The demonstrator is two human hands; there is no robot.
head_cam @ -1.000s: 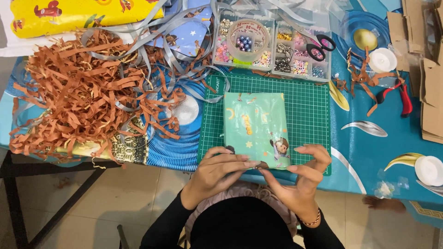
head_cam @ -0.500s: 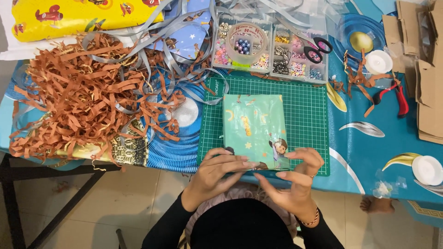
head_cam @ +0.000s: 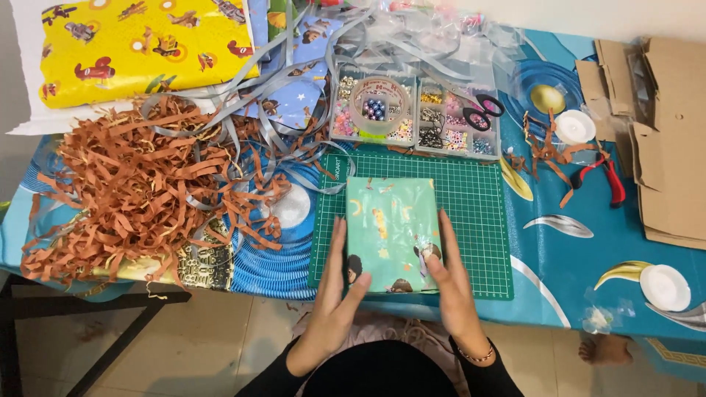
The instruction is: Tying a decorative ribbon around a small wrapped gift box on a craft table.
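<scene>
Wrapped parcel in mint paper with small printed figures, lying flat on the green mat near the table's near edge. My left hand lies flat-fingered along the parcel's left side, its fingertips on the near-left corner; my right hand lies along the right side, thumb on the paper's top face. Neither hand closes round the parcel: both are loose, pressing and steadying rather than lifting. I judge the step to be smoothing and squaring the finished wrap. The next move calls for even pressure along the folds, without shifting the parcel off the mat. Beyond the mat: bead box and scissors on the far side, brown paper shreds to the left, pliers and cardboard to the right.
</scene>
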